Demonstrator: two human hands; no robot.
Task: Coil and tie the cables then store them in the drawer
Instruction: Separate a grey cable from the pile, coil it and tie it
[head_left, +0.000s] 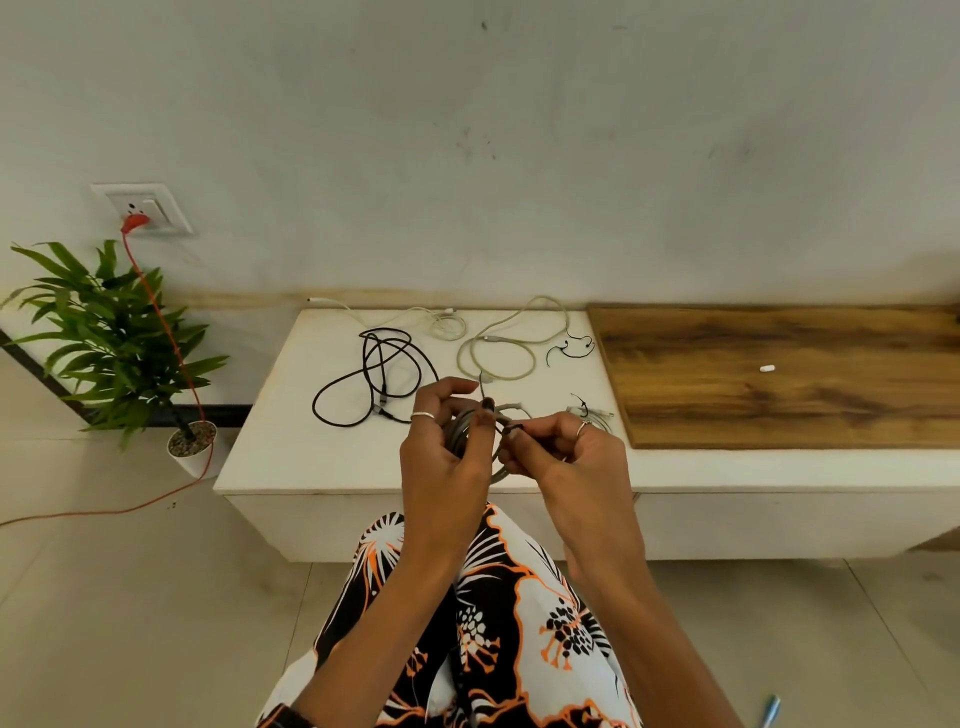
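Observation:
My left hand (447, 447) grips a coiled grey cable (462, 434) in front of the white cabinet's (291, 457) near edge. My right hand (566, 452) pinches a thin black tie (511, 428) at the coil's right side. On the cabinet top lie a loose black cable (374, 379), a thin white cable (415, 314) at the back, and a loose beige cable (498, 353). Another small black tie (569, 351) lies by the beige cable. A small pale bundle (592, 410) sits just behind my right hand.
A wooden board (779, 374) covers the cabinet's right part, with a small white piece (767, 369) on it. A potted plant (119, 343) stands on the floor at left. A red cord (161, 322) runs from the wall socket (143, 208) across the floor.

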